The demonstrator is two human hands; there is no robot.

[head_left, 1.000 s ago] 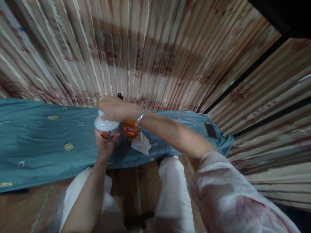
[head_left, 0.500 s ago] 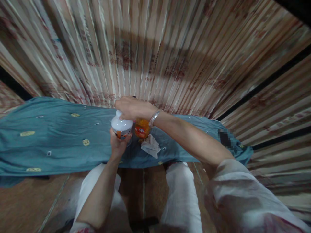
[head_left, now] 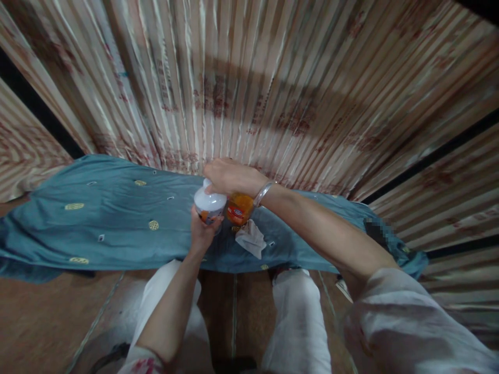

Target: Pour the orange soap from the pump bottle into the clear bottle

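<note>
A white bottle (head_left: 210,203) with an orange and dark label stands in front of me, gripped low on its side by my left hand (head_left: 202,228). Over its top, my right hand (head_left: 228,176) is closed around the white neck or cap; its fingers partly hide that part. Just right of the white bottle is a bottle of orange liquid (head_left: 239,210) with a red label, half under my right wrist and touched by neither set of fingers. A crumpled white tissue (head_left: 251,240) lies in front of the orange bottle.
A teal patterned cloth (head_left: 125,223) covers the long narrow surface. Behind it hangs a pleated striped curtain (head_left: 241,93) with dark bars (head_left: 42,109) at the sides. A blurred dark object (head_left: 378,231) lies at the right end. Brown floor tiles (head_left: 222,306) show below.
The whole view has shifted, so everything sits slightly further right. Both hands keep the same hold on the white bottle; the orange bottle and tissue stay in place beside it.
</note>
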